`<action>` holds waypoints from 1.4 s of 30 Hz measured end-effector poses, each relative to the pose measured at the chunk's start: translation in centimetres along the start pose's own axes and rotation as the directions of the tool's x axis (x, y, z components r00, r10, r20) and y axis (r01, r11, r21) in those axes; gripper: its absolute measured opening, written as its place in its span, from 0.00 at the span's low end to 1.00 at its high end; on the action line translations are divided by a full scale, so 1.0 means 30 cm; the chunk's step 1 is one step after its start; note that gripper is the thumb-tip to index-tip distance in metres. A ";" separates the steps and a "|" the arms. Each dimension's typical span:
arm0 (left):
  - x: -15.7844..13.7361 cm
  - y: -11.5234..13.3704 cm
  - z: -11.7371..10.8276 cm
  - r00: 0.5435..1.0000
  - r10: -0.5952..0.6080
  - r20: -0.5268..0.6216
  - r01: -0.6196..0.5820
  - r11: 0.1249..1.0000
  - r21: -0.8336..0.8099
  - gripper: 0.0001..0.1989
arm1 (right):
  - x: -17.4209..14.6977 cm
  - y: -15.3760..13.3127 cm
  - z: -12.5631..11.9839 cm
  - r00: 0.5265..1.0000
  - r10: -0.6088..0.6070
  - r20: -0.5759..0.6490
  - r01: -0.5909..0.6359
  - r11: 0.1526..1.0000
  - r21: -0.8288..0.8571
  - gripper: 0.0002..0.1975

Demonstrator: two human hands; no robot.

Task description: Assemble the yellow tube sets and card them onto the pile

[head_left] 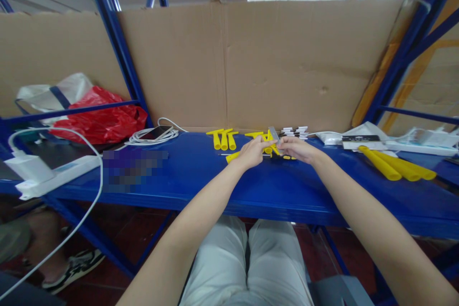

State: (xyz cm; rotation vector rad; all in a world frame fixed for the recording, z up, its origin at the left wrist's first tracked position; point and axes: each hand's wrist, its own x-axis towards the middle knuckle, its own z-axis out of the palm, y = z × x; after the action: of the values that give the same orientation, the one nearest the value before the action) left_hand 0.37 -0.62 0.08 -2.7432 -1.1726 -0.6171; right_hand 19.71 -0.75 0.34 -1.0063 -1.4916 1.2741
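My left hand point(253, 152) and my right hand point(297, 148) meet over the middle of the blue table, fingers closed. Between them is a yellow T-shaped scraper point(271, 145) with a flat grey blade point(274, 134) tilted upward. Both hands appear to grip it; my fingers hide part of it. Beneath my hands lies what looks like a screwdriver with a yellow-and-black handle point(287, 157), partly covered. Another yellow piece point(232, 157) pokes out by my left hand. Several yellow T-shaped pieces point(224, 139) lie beyond my left hand, and white-and-black small parts point(294, 131) lie behind my right.
Yellow tubular handles point(396, 165) rest at the right beside a black-and-white packet point(363, 142). At the left are a white power strip point(60, 177), a coiled white cable point(152, 137) and a red bag point(107, 114). A cardboard panel point(287, 62) backs the blue table point(201, 177).
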 end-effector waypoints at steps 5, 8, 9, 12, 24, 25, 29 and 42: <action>-0.003 0.003 -0.002 1.000 0.008 0.007 -0.008 1.000 -0.017 0.31 | -0.009 -0.004 0.002 1.000 0.008 0.010 -0.008 1.000 -0.014 0.16; -0.003 0.003 -0.001 1.000 0.011 0.009 -0.011 1.000 -0.016 0.31 | -0.011 -0.007 0.006 1.000 0.022 0.016 -0.022 0.999 -0.033 0.15; -0.003 0.004 -0.001 1.000 0.008 0.012 -0.008 1.000 -0.013 0.31 | -0.011 -0.008 0.008 0.999 0.030 0.010 -0.030 0.999 -0.035 0.15; -0.002 0.006 -0.001 1.000 -0.001 0.020 0.002 1.000 -0.002 0.32 | -0.015 -0.017 0.013 0.998 0.063 -0.018 -0.063 0.998 -0.017 0.12; 0.003 0.011 0.013 0.999 0.037 0.035 -0.036 0.999 -0.016 0.30 | 0.001 -0.028 0.024 0.971 0.077 -0.228 -0.076 0.997 0.016 0.06; 0.004 0.011 0.014 0.998 0.042 0.036 -0.042 0.999 -0.015 0.30 | 0.003 -0.026 0.025 0.968 0.069 -0.242 -0.068 0.998 0.010 0.06; 0.006 0.011 0.016 0.997 0.068 0.043 -0.068 0.998 -0.020 0.30 | 0.005 -0.023 0.030 0.959 0.054 -0.280 -0.055 0.998 0.004 0.07; -0.001 0.024 0.008 0.994 0.103 0.023 -0.104 0.994 0.022 0.28 | 0.027 -0.005 0.008 0.944 -0.031 -0.329 -0.021 0.988 -0.152 0.12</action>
State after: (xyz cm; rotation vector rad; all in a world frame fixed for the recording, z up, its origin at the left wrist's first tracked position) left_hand 0.95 -1.07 -0.11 -2.7770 -1.0271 -0.5601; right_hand 19.25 -0.08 0.57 -1.2491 -1.3416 0.9389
